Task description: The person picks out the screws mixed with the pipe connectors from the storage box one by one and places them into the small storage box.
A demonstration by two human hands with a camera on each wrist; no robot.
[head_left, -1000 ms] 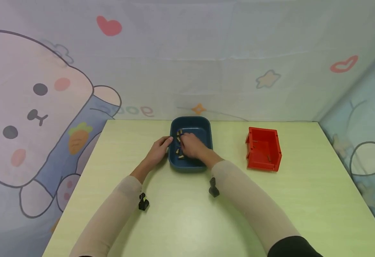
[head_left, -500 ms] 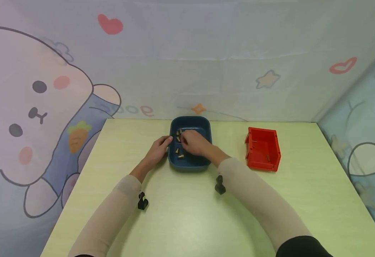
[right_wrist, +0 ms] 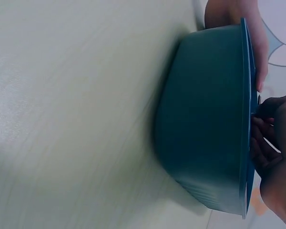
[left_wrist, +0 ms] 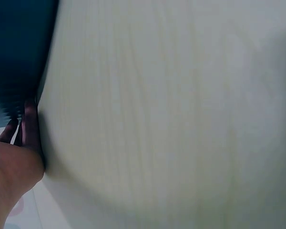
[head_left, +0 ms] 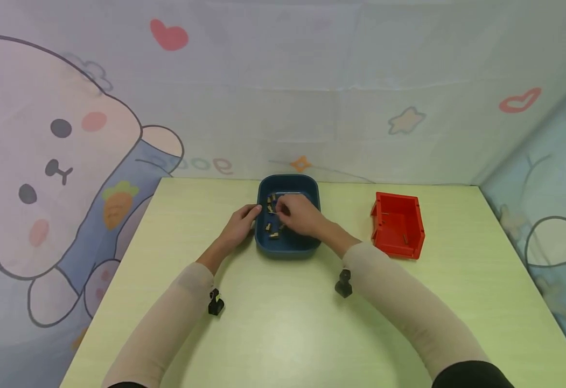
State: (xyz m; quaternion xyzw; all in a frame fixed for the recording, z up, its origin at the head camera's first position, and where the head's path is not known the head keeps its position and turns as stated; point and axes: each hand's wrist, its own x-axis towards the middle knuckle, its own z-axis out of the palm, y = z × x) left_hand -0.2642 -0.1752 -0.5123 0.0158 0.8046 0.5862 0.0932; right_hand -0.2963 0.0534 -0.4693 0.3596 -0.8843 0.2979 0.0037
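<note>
A dark blue plastic bin [head_left: 287,251] stands at the back middle of the table, with several small brass-coloured fittings [head_left: 274,235] along its left side. My left hand [head_left: 236,225] grips its left wall, thumb over the rim and fingers against the outside. In the left wrist view those fingers [left_wrist: 32,129] lie along the bin's wall. Over the bin, my right hand [head_left: 300,214] has its fingers curled, fingertips together. A thin metal pin [head_left: 271,212] shows at these fingertips, too small to make out well. The right wrist view shows the fingertips [right_wrist: 258,125] at the bin's rim.
To the right stands a red open-front bin [head_left: 398,250] holding a few thin metal pieces [head_left: 405,238]. A printed cloth [head_left: 312,108] hangs behind the table's back edge. The pale wooden table [head_left: 273,323] extends on all sides of the bins.
My right hand has risen slightly and shifted a little right within the bin, its forearm swinging to the right. The left hand stays on the bin's left wall.
</note>
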